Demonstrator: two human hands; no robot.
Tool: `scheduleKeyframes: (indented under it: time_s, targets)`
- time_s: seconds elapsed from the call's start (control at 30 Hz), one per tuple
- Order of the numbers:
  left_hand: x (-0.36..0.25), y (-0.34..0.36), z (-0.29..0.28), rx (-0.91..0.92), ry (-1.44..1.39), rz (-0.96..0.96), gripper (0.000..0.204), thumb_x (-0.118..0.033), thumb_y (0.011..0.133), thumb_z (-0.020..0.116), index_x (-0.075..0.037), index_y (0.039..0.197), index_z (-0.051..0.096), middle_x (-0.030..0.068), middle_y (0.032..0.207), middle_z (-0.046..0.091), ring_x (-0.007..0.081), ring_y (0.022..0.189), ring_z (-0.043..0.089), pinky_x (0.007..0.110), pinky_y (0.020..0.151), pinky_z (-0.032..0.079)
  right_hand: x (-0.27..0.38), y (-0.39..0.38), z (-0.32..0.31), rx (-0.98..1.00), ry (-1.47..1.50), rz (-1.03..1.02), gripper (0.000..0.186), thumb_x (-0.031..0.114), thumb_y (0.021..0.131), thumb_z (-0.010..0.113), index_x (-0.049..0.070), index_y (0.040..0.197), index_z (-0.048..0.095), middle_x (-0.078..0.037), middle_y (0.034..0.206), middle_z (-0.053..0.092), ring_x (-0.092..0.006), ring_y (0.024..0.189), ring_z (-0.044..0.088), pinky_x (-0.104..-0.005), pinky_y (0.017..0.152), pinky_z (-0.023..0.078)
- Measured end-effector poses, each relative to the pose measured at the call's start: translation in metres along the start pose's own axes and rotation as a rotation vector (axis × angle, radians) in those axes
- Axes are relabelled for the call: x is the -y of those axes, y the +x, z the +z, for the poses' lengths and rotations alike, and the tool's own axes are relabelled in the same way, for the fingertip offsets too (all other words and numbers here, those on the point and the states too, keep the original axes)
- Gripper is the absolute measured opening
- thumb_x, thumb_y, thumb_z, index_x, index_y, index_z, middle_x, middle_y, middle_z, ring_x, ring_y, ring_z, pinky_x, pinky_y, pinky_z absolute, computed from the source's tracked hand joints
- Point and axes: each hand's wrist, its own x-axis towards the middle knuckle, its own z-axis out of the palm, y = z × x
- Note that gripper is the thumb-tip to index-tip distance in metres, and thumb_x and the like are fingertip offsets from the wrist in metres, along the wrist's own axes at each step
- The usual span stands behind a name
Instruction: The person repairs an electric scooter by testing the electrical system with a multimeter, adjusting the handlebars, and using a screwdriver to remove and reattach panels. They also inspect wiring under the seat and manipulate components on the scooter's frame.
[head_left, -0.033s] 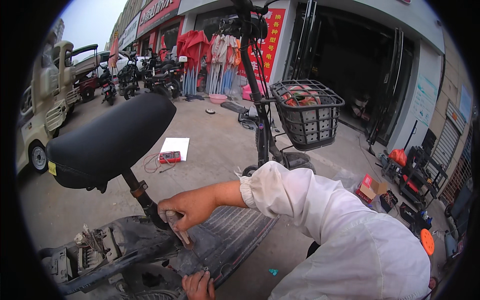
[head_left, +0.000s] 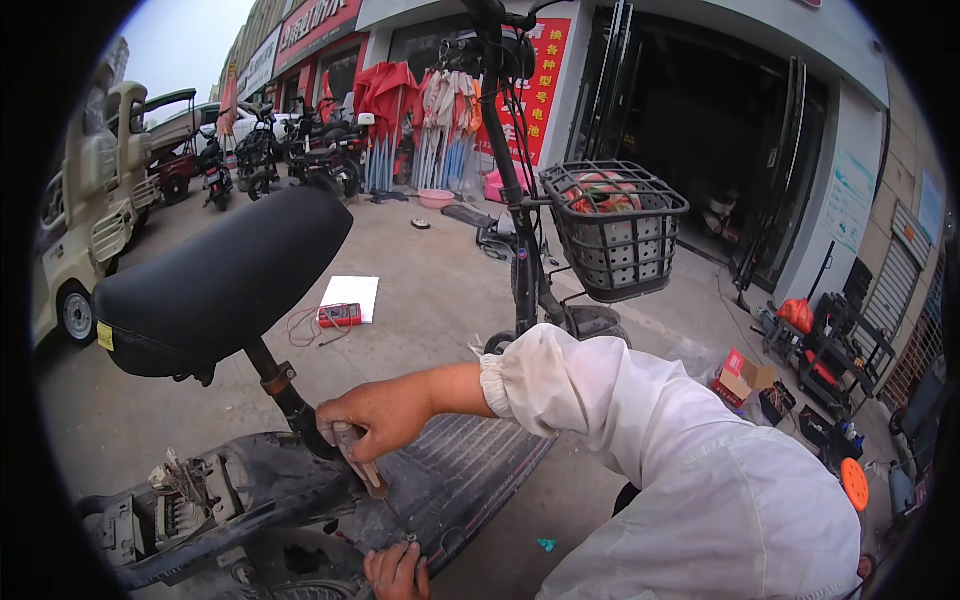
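My right hand point(head_left: 375, 418) is wrapped round the handle of a screwdriver point(head_left: 374, 482), beside the seat post of an electric scooter point(head_left: 490, 450). The screwdriver's thin shaft slants down toward my left hand point(head_left: 397, 572) at the lower edge. There the curled fingers press together around the shaft's tip at the footboard's edge; what they pinch is too small to make out. Left of my hands, the scooter's body lies uncovered, with a bundle of wires and connectors point(head_left: 185, 485) showing. The black saddle point(head_left: 225, 280) stands above it.
A wire basket point(head_left: 615, 235) hangs at the scooter's front. On the ground beyond lie a red multimeter point(head_left: 340, 315) and a white sheet point(head_left: 352, 291). To the right are a red cardboard box point(head_left: 740, 377) and various tools. Parked vehicles point(head_left: 110, 190) stand at the left.
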Motion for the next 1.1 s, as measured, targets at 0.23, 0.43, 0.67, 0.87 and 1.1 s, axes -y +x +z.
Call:
scheduleKeyframes:
  time_s: [0.23, 0.43, 0.67, 0.87, 1.1]
  targets:
    - [0.000, 0.001, -0.001, -0.007, -0.008, 0.004, 0.026, -0.009, 0.082, 0.071, -0.008, 0.107, 0.069, 0.0097, 0.106, 0.066, 0.0295, 0.097, 0.062, 0.049, 0.097, 0.042, 0.009, 0.005, 0.002, 0.010, -0.167, 0.211, 0.038, 0.031, 0.084, 0.066, -0.002, 0.100, 0.060, -0.018, 0.086, 0.067, -0.0314, 0.081, 0.065, -0.0394, 0.071, 0.049]
    - [0.001, -0.001, -0.001, -0.003, -0.010, 0.001, 0.025, -0.009, 0.082, 0.070, -0.008, 0.107, 0.069, 0.0100, 0.108, 0.066, 0.0300, 0.098, 0.062, 0.049, 0.097, 0.042, 0.007, 0.006, 0.000, 0.054, -0.162, 0.172, 0.035, 0.028, 0.085, 0.065, -0.002, 0.103, 0.059, -0.018, 0.084, 0.066, -0.0332, 0.079, 0.065, -0.0406, 0.069, 0.049]
    - [-0.001, 0.000, 0.001, -0.008, -0.017, 0.003, 0.026, -0.009, 0.082, 0.070, -0.008, 0.108, 0.069, 0.0107, 0.107, 0.066, 0.0305, 0.098, 0.061, 0.049, 0.097, 0.041, 0.003, 0.000, 0.001, 0.004, -0.047, 0.163, 0.039, 0.032, 0.084, 0.066, -0.004, 0.098, 0.061, -0.020, 0.089, 0.067, -0.0364, 0.085, 0.065, -0.0425, 0.074, 0.049]
    - [0.001, -0.002, 0.000, -0.027, 0.004, 0.004, 0.026, -0.010, 0.082, 0.071, -0.008, 0.108, 0.069, 0.0105, 0.106, 0.066, 0.0302, 0.098, 0.061, 0.049, 0.098, 0.041, 0.011, 0.005, 0.000, 0.025, -0.317, 0.316, 0.040, 0.029, 0.086, 0.065, -0.003, 0.108, 0.055, -0.020, 0.084, 0.065, -0.0350, 0.079, 0.064, -0.0400, 0.071, 0.049]
    - [-0.001, -0.001, 0.000, -0.012, -0.014, 0.004, 0.026, -0.010, 0.082, 0.071, -0.009, 0.108, 0.068, 0.0098, 0.106, 0.066, 0.0294, 0.097, 0.062, 0.049, 0.098, 0.041, -0.008, -0.001, 0.002, 0.005, 0.058, 0.028, 0.038, 0.029, 0.089, 0.063, -0.002, 0.108, 0.054, -0.022, 0.083, 0.065, -0.0354, 0.077, 0.064, -0.0408, 0.067, 0.048]
